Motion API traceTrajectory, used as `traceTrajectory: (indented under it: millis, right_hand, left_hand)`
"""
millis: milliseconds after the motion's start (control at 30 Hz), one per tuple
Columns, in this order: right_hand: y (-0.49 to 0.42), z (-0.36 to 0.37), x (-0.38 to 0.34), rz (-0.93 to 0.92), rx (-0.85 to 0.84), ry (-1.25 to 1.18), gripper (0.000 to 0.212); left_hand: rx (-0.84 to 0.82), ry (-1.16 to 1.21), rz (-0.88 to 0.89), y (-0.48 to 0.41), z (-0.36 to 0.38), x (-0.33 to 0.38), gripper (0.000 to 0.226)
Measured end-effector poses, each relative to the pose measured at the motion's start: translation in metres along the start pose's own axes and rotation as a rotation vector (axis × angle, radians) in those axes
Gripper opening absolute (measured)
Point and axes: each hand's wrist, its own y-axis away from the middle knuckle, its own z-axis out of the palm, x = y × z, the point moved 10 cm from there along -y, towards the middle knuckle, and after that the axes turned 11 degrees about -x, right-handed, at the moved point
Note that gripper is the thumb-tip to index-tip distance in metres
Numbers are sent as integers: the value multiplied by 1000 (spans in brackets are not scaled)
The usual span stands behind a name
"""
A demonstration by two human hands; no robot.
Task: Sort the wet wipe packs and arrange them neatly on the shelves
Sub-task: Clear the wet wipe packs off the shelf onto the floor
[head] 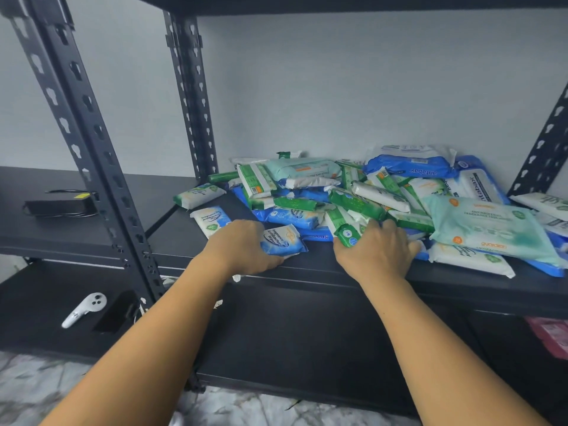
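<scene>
A jumbled pile of wet wipe packs (384,195) in blue, green, white and mint covers the right half of the black shelf (307,272). My left hand (242,245) grips a small blue-and-white pack (284,241) at the pile's front edge. My right hand (375,249) holds a small green pack (349,235) a little to the right. Two more small packs, a blue-and-white one (210,219) and a green-and-white one (198,195), lie apart on the left. A large mint pack (488,229) tops the right side.
Black slotted uprights (89,142) frame the shelf bay. The neighbouring shelf on the left holds a black adapter with a cable (58,204). Below it lies a white controller (83,309). Pink packs (553,333) show on the lower shelf at right. Marble floor lies underneath.
</scene>
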Motion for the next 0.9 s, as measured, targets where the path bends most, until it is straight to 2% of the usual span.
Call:
traceTrajectory:
  millis: [200,367,467,567,700,800,900]
  right_hand:
    - [-2,-21,-3,-73,-126,-26,60]
    - [32,-52,17,-137,-223,-90,61]
    - [76,-67,40,-176,-286,-213,45]
    - [131,-65,72,-167,-418,-364,41]
    - [183,3,115,-57,-674,-535,45]
    - [200,95,143,108,-850,-429,49]
    - [216,198,159,179,-977,-288,53]
  left_hand:
    - [86,4,-35,21,-7,10,50]
    - [143,197,27,56,-4,24,48]
    - [16,282,104,82,16,37,52]
    - [-208,305,148,105,62,41,55]
    - [-453,335,76,116,164,30,44]
    - [-514,308,-15,109,249,19,44]
    - [-611,236,-114,106,339,14,46]
